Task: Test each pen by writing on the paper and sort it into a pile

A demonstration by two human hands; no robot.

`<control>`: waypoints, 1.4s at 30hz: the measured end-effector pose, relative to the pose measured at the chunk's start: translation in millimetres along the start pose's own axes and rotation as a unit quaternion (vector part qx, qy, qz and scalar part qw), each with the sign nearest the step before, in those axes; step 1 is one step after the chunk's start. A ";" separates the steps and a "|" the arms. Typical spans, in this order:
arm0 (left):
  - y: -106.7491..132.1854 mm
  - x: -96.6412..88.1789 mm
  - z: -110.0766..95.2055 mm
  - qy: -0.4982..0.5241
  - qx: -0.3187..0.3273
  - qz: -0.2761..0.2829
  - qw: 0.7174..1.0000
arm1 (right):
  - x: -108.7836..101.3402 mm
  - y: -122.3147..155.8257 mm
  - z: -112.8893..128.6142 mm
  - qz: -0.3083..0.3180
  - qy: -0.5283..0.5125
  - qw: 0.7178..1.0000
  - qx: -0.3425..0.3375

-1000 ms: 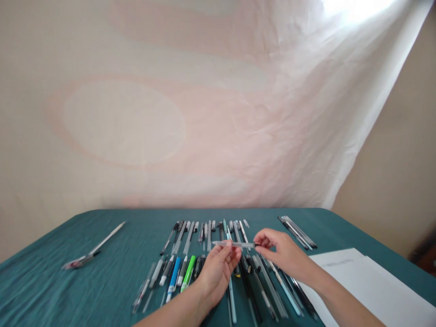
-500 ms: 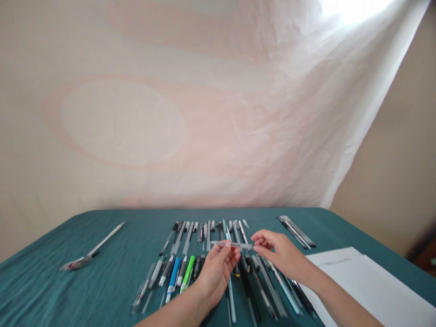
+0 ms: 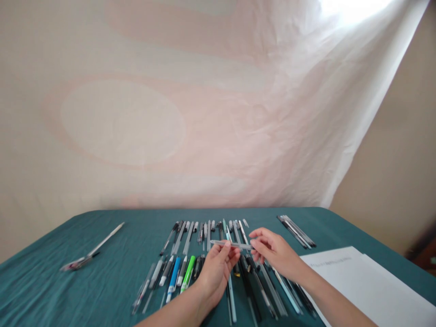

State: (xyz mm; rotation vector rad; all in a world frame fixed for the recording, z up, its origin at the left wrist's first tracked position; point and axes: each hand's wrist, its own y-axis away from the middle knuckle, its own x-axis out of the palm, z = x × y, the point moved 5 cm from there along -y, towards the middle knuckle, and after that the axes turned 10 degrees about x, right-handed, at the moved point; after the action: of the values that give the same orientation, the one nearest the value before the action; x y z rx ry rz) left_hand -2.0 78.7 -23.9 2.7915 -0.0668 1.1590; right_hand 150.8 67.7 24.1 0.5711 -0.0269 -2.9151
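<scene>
A clear pen (image 3: 235, 245) is held level above a spread of pens. My left hand (image 3: 216, 270) pinches its left part between thumb and fingers. My right hand (image 3: 274, 252) pinches its right end, where a dark tip or cap shows in the earlier frames. Below both hands lie several pens (image 3: 190, 265) in rows on the teal tablecloth (image 3: 112, 281), among them a green marker (image 3: 188, 272) and a blue one (image 3: 173, 274).
White paper sheets (image 3: 371, 286) lie at the right. A small bundle of dark pens (image 3: 296, 230) lies at the far right of the table, and a few loose pens (image 3: 90, 252) lie at the left. A pale draped sheet (image 3: 190, 113) hangs behind.
My right hand has slid slightly left along the pen toward my left hand. The pen stays level and the left hand has barely moved.
</scene>
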 end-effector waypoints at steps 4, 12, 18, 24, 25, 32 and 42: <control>-1.8 -0.2 -2.1 -0.002 0.007 -0.002 1.000 | 0.5 -1.0 -0.2 0.010 -0.025 1.000 -0.009; -0.8 -1.7 -0.9 -0.002 0.006 -0.016 1.000 | 0.0 -3.8 -7.9 -0.055 0.014 0.998 0.001; -2.2 -1.9 -2.3 -0.002 0.012 -0.021 1.000 | 3.5 -3.0 -5.9 -0.034 -0.013 0.999 -0.015; -2.0 -0.4 -3.2 0.001 0.014 -0.011 1.000 | 2.7 -2.5 -7.8 -0.063 0.020 0.998 0.005; -1.4 0.2 -3.5 0.001 0.014 -0.009 1.000 | 3.3 -2.8 -9.1 -0.064 0.030 0.997 0.009; 0.4 1.2 -3.9 0.000 0.012 -0.005 1.000 | 7.2 -1.2 -11.5 -0.010 0.051 0.998 0.022; 3.2 0.3 -0.7 -0.004 -0.001 -0.008 1.000 | 0.4 4.3 1.9 -0.019 0.171 0.984 -0.046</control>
State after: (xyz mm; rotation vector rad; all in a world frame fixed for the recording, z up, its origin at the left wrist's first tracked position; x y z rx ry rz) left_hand -2.5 75.6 -23.0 2.7892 -0.0476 1.1436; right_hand 150.4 63.4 25.9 1.0549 0.1620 -2.7937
